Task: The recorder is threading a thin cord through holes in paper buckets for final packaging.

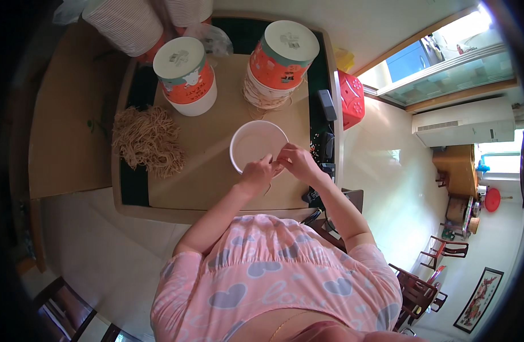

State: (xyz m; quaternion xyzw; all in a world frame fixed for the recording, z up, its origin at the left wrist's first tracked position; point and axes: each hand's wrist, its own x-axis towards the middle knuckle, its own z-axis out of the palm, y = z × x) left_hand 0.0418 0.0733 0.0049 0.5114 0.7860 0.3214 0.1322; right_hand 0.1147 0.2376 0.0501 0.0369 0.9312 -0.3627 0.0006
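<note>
A white paper bucket [256, 139] stands with its open mouth up on the cardboard sheet in front of me. At its near right rim my left hand [257, 175] and my right hand [299, 163] meet, fingertips pinched close together. A thin piece of string [267, 190] hangs below my left fingers. What lies between my right fingertips is too small to make out. To the left is a loose heap of tan strings [149, 139]. Beyond the open bucket, two stacks of orange, green and white paper buckets, the left stack [187, 80] and the right stack [284, 54], sit upside down.
Tall stacks of white buckets [125, 25] and a clear plastic bag [213, 40] crowd the far left. Along the table's right edge lie a grey box-shaped thing [327, 105] and dark small items. A red plastic stool [351, 100] stands beyond that edge.
</note>
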